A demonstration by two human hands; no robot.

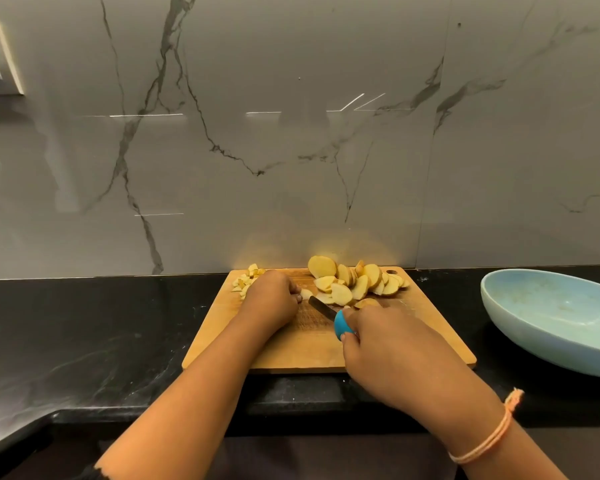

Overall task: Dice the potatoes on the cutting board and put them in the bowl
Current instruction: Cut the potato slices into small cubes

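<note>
Right hand [388, 351]: fingers clamped round blue-handled steel knife [321, 309], blade toward 10 o'clock. Left hand [272, 299]: fingers curled, seemingly pinning pale potato piece [306, 293]. On rectangular wooden cutting board [291, 355]: yellow potato slices [357, 280] at 1 o'clock, diced bits [245, 282] at 11. At 3, pale-blue oval bowl [548, 317].
</note>
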